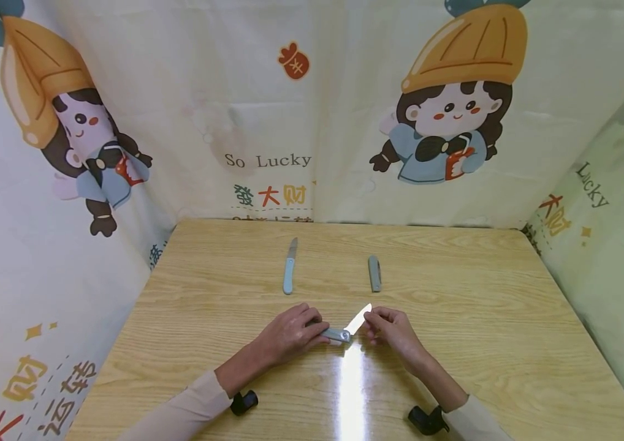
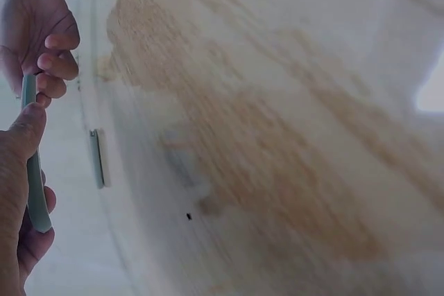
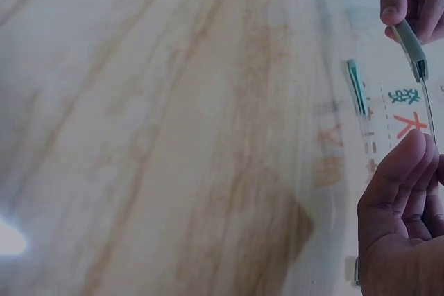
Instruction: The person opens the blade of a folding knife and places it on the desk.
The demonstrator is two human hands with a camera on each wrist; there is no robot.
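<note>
My left hand (image 1: pixel 292 331) grips the grey handle (image 1: pixel 339 335) of a folding knife low over the table. Its blade (image 1: pixel 357 320) is swung out at an angle to the handle, shining brightly and pointing away to the upper right. Beside the blade's tip, my right hand (image 1: pixel 395 334) pinches the blade between thumb and fingers. In the left wrist view the handle (image 2: pixel 35 192) lies under the left thumb. The right wrist view shows the thin blade (image 3: pixel 427 105) running down to the right hand's fingertips (image 3: pixel 416 142).
Farther back on the wooden table (image 1: pixel 224 257) lies a second knife (image 1: pixel 289 275) with a light blue handle, its blade out. To its right is a folded grey knife (image 1: pixel 374 274). A printed cloth (image 1: pixel 345 122) hangs behind the table and along both sides.
</note>
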